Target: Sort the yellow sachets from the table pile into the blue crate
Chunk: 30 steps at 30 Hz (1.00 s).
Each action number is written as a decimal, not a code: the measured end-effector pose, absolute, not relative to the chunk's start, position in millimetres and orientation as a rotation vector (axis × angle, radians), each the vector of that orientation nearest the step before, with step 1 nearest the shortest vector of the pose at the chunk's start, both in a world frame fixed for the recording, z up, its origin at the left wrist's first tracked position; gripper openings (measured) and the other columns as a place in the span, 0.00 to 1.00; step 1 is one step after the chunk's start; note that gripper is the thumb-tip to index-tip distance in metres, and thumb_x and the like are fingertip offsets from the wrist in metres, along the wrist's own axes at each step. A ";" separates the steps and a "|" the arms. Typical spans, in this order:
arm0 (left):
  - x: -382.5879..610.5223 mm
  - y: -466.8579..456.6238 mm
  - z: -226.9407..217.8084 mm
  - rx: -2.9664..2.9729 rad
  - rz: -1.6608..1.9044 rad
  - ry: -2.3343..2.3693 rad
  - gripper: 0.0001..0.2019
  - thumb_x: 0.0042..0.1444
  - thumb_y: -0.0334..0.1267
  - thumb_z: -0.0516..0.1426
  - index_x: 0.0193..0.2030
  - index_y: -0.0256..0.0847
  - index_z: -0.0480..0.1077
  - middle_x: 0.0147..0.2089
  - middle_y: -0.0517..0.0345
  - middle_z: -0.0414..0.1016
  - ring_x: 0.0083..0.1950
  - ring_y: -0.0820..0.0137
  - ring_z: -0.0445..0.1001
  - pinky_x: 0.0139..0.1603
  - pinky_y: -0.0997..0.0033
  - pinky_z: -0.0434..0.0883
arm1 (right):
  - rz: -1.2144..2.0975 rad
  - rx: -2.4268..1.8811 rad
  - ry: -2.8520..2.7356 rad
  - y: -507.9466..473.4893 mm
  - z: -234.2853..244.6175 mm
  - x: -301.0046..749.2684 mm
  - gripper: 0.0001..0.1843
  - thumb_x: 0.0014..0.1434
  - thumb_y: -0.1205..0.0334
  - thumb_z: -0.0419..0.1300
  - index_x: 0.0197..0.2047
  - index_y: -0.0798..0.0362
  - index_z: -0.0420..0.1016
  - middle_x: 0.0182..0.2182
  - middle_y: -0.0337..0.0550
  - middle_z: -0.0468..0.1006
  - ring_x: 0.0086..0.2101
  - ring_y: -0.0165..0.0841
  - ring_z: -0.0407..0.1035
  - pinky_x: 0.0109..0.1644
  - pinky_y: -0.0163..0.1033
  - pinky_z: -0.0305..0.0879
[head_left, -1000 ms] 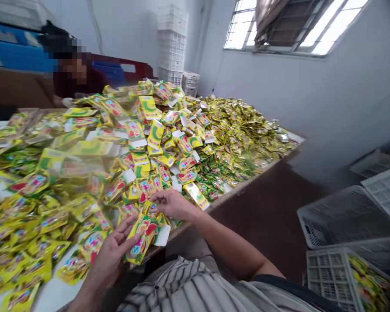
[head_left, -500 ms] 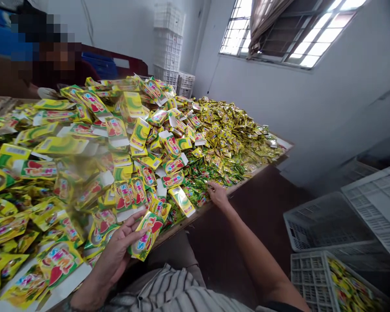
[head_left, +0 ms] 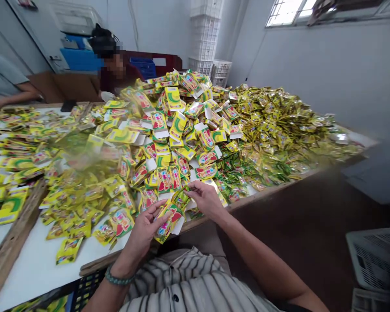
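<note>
My left hand (head_left: pixel 146 227) is closed around a small yellow and green candy box (head_left: pixel 167 223) with a red watermelon print, tilted near the table's front edge. An open white flap shows at the box's right side. In my right hand (head_left: pixel 206 197) a green and yellow candy packet (head_left: pixel 181 197) is pinched between thumb and fingers. The packet is at the upper end of the box; whether part of it is inside, I cannot tell. Around both hands lies a heap of similar boxes (head_left: pixel 178 125), with green packets (head_left: pixel 235 167) to the right.
A large pile of gold packets (head_left: pixel 276 112) covers the table's right part. A wooden divider (head_left: pixel 17 236) crosses the left side. Two other people sit or stand beyond the table. White crates (head_left: pixel 205 39) are stacked at the wall; a pale crate (head_left: pixel 377 255) stands at lower right.
My right hand has come from the green packets to the box, now with a packet in its fingers. The left hand still holds the box. The view has turned left.
</note>
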<state>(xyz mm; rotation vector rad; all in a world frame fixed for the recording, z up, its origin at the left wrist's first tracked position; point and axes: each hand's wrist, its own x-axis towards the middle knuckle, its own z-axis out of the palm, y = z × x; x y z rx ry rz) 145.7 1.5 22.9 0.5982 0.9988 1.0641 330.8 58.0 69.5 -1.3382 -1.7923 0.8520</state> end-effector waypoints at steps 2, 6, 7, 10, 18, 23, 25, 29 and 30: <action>137.8 -3.0 24.2 0.571 1.089 1.016 0.33 0.37 0.43 0.71 0.53 0.37 0.72 0.49 0.46 0.80 0.47 0.57 0.79 0.49 0.62 0.75 | 0.762 -1.320 -1.897 58.0 64.9 320.1 0.06 0.56 0.61 0.59 0.34 0.53 0.75 0.28 0.39 0.74 0.29 0.30 0.66 0.34 0.34 0.61; 125.9 -8.0 24.0 0.495 1.130 1.023 0.36 0.35 0.43 0.71 0.54 0.36 0.71 0.48 0.45 0.80 0.44 0.57 0.80 0.49 0.59 0.76 | 0.806 -1.337 -1.920 54.0 67.0 304.9 0.08 0.58 0.58 0.58 0.32 0.53 0.74 0.24 0.37 0.71 0.26 0.29 0.63 0.31 0.33 0.58; 123.3 -8.8 23.2 0.488 1.133 1.020 0.36 0.35 0.43 0.71 0.54 0.36 0.71 0.48 0.45 0.80 0.45 0.56 0.80 0.49 0.58 0.76 | 0.830 -1.342 -1.935 52.5 69.0 302.0 0.10 0.59 0.57 0.58 0.30 0.53 0.73 0.23 0.37 0.70 0.25 0.28 0.62 0.30 0.32 0.57; 116.1 -11.1 18.9 0.501 1.127 1.003 0.34 0.38 0.43 0.70 0.54 0.37 0.72 0.47 0.46 0.81 0.46 0.57 0.80 0.50 0.59 0.75 | 0.845 -1.347 -2.024 49.6 73.3 295.4 0.15 0.58 0.54 0.59 0.24 0.53 0.70 0.22 0.36 0.66 0.25 0.27 0.58 0.29 0.32 0.54; 104.7 -13.0 11.6 0.570 1.139 0.990 0.30 0.38 0.42 0.71 0.51 0.38 0.74 0.48 0.47 0.80 0.47 0.57 0.79 0.49 0.61 0.75 | 0.865 -1.473 -1.942 53.4 62.7 281.1 0.14 0.50 0.53 0.66 0.25 0.53 0.70 0.18 0.31 0.60 0.22 0.25 0.53 0.25 0.31 0.50; 101.1 -13.2 13.8 0.458 1.130 0.969 0.29 0.35 0.39 0.72 0.48 0.36 0.75 0.45 0.47 0.82 0.40 0.60 0.81 0.43 0.64 0.76 | 1.048 -1.334 -2.018 48.5 62.6 277.0 0.13 0.52 0.51 0.65 0.32 0.52 0.76 0.22 0.35 0.70 0.23 0.27 0.60 0.26 0.32 0.55; 100.6 -13.7 13.7 0.445 1.157 0.970 0.29 0.35 0.39 0.72 0.48 0.36 0.76 0.46 0.48 0.81 0.41 0.61 0.80 0.45 0.65 0.75 | 1.090 -1.298 -2.022 46.9 61.7 277.3 0.13 0.53 0.50 0.64 0.33 0.52 0.76 0.23 0.35 0.71 0.25 0.28 0.63 0.28 0.32 0.57; 98.7 -13.8 11.9 0.478 1.165 0.915 0.29 0.37 0.40 0.71 0.49 0.37 0.75 0.45 0.48 0.82 0.44 0.58 0.80 0.47 0.61 0.75 | 0.815 -1.345 -2.039 42.6 61.8 272.9 0.09 0.53 0.55 0.65 0.30 0.53 0.77 0.23 0.36 0.72 0.26 0.28 0.63 0.31 0.33 0.58; 97.7 -13.9 11.6 0.480 1.158 0.906 0.29 0.37 0.40 0.71 0.50 0.37 0.75 0.43 0.48 0.82 0.43 0.58 0.80 0.47 0.61 0.75 | 0.763 -1.355 -2.047 41.4 62.8 271.3 0.09 0.53 0.56 0.65 0.29 0.53 0.77 0.23 0.36 0.72 0.26 0.28 0.63 0.31 0.33 0.57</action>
